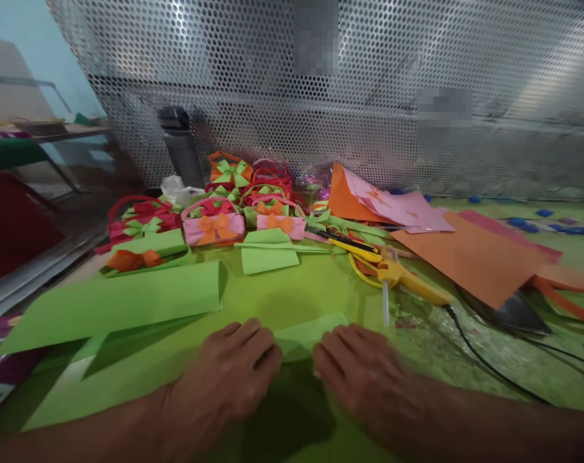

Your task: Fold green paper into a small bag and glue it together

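Observation:
Near the front middle, a light green strip [299, 335] spans between my two hands on the green work surface [301, 283]. My left hand [238, 370] is closed with curled fingers on the strip's left end. At its right end my right hand [359, 370] is curled over it in the same way. The thumbs are mostly hidden. A large folded green sheet [123, 305] lies left of my left hand. Beyond the hands is a smaller green piece [270, 257].
Small decorated bags [213, 228] stand at the back left before a dark bottle [182, 148]. A yellow glue gun [412, 280] with its cord and a yellow cutter [354, 247] lie right of centre. Orange sheets [475, 254] are at right. Perforated metal [253, 96] rises behind.

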Demonstrator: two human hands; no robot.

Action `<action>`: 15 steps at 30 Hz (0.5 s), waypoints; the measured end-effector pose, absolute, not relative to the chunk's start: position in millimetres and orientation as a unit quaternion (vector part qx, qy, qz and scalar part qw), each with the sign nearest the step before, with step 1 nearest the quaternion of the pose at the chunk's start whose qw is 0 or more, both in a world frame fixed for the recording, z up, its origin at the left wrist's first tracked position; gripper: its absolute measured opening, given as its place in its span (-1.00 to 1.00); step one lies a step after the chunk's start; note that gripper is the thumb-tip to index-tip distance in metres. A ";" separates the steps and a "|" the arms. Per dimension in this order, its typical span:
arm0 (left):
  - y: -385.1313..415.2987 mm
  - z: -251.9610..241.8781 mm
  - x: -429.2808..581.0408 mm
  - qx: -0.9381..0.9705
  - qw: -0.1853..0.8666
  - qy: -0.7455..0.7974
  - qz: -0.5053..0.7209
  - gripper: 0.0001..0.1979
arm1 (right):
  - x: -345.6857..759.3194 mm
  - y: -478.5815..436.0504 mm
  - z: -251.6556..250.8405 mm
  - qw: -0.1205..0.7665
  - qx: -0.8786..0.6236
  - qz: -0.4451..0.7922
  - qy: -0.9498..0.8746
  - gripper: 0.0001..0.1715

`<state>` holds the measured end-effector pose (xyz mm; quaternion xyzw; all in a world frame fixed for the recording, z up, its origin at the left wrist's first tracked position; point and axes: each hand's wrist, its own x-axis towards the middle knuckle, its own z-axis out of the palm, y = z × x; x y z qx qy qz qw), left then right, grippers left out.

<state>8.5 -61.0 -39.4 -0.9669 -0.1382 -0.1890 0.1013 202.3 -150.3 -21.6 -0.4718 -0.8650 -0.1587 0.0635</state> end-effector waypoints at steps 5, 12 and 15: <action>-58.0 -37.9 5.6 -0.968 0.097 -0.129 -0.192 -0.72 | 218.0 -149.5 -26.8 0.133 -0.559 -0.033 -0.818 -0.75; -60.3 -36.2 -0.8 -0.967 0.118 -0.129 -0.184 -0.69 | 221.8 -143.6 -32.8 0.121 -0.530 -0.001 -0.839 -0.84; -61.9 -38.0 -2.1 -0.965 0.121 -0.128 -0.194 -0.69 | 222.0 -146.4 -33.3 0.134 -0.526 0.012 -0.840 -0.81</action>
